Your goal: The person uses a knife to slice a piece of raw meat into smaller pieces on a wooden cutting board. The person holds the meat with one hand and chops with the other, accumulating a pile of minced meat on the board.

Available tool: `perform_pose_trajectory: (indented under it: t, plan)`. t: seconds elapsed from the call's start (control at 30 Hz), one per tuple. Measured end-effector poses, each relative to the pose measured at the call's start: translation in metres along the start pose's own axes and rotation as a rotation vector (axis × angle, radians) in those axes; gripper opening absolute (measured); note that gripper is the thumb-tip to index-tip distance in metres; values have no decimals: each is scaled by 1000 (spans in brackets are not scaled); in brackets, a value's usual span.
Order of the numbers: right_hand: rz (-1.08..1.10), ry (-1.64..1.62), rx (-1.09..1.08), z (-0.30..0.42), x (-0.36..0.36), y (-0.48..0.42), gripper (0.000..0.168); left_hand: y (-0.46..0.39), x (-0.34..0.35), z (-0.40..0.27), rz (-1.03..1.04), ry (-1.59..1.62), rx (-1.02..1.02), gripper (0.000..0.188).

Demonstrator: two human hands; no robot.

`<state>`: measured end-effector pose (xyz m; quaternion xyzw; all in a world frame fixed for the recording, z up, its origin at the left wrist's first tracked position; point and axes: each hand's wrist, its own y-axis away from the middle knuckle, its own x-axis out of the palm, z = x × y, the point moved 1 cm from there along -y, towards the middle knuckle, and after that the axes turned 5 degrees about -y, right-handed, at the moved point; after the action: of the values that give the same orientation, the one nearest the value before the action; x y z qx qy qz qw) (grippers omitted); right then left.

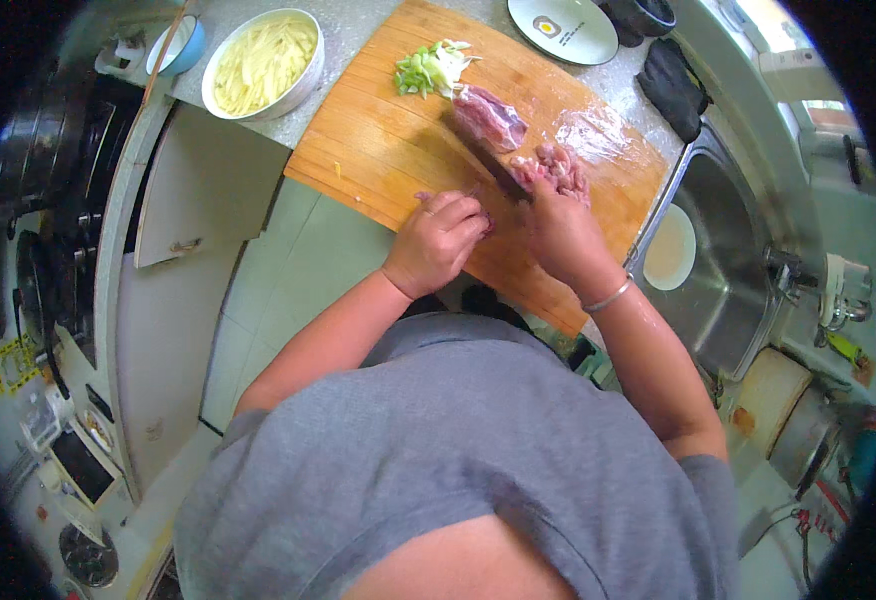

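My right hand point(567, 232) grips a kitchen knife, whose dark blade point(487, 156) points up and left over the wooden cutting board point(363, 142). Just beyond the blade lies a chunk of raw meat point(489, 118). Small cut pieces of raw meat point(556, 171) are heaped by my right knuckles, on the board's right half. My left hand point(439, 238) is curled over the near edge of the board, its fingers closed on a small piece of meat point(487, 223), mostly hidden. Chopped scallion point(430, 69) sits in a pile behind the chunk.
A white bowl of pale shredded vegetable in liquid point(264, 66) stands left of the board, beside a small blue bowl point(177, 46). Behind are a plate point(564, 28) and a black cloth point(672, 86). On the right, a steel sink point(730, 300) holds a round pale dish point(669, 247).
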<state>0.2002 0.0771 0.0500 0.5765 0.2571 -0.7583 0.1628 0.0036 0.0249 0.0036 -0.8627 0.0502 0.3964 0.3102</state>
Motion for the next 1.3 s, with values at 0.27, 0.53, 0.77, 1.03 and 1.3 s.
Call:
perform_pose_trajectory:
  t: [0.27,0.53,0.77,1.03,1.3]
  plan:
    - [205,-219,166,9,-33,1,26,-8,-11,-7,-14,50,-61,12]
    - [444,-353,311,21,-9,3,17,-2,-5,-6,39,36,-59,13]
    - [390,-351,326,23,3,-36,21,2,-4,-2,41,41,-25,21]
    - [-92,-131,-20,8,-22,0,23,-5,-13,-8,17,67,-40,22]
    - [533,-255,362,22,-41,34,19,-2,-4,-4,28,32,-29,15]
